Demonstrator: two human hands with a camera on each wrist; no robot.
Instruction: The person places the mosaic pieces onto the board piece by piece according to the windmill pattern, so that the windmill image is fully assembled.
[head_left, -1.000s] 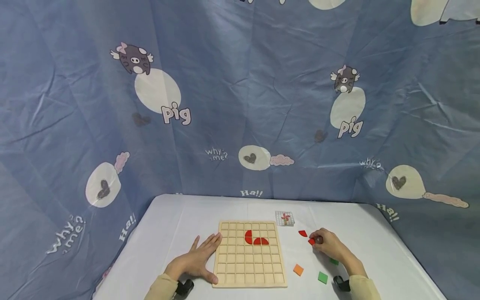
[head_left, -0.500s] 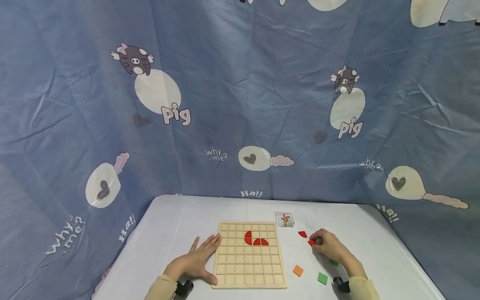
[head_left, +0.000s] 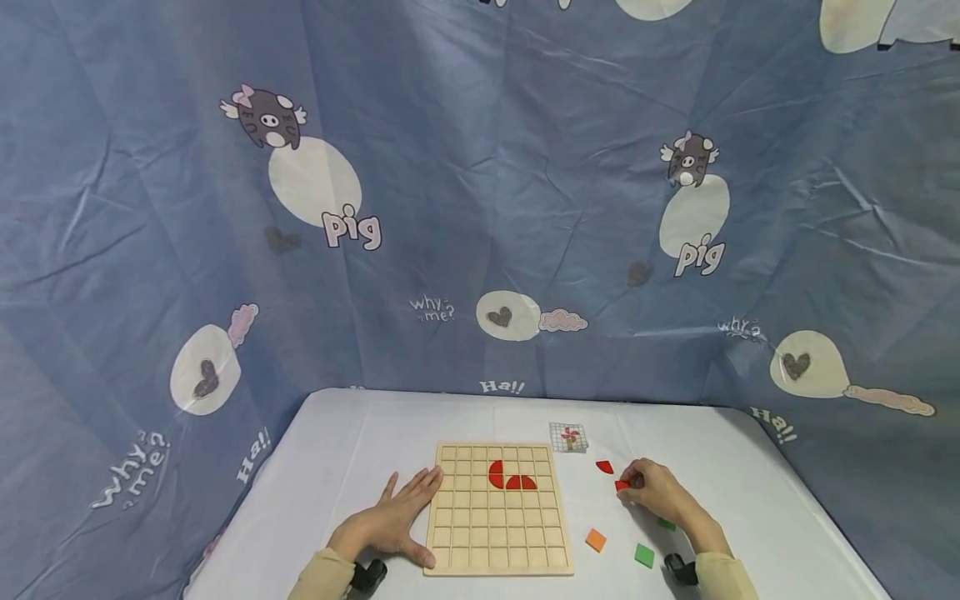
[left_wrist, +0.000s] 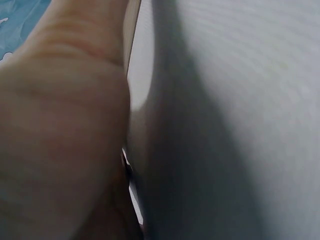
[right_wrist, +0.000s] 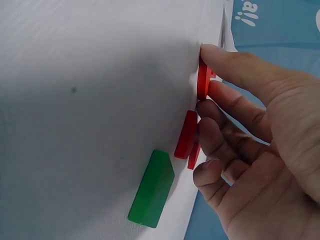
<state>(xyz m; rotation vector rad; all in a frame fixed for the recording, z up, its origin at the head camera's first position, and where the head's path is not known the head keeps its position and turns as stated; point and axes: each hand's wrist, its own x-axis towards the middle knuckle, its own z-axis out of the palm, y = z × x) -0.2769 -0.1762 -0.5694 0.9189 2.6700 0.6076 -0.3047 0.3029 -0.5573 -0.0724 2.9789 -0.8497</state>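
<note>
On the white desk [head_left: 345,450], the left hand [head_left: 393,521] lies flat, fingers spread, against the wooden grid board [head_left: 498,508]. Right of the board, the right hand [head_left: 656,492] pinches a red piece [head_left: 622,485]; another red piece [head_left: 604,467] lies just beyond.

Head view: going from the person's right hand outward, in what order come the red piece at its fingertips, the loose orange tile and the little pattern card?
1. Red piece, pinched at the fingertips of the right hand.
2. Orange tile, on the table beside the board's right edge, nearer the person.
3. Pattern card, past the board's far right corner.
</note>
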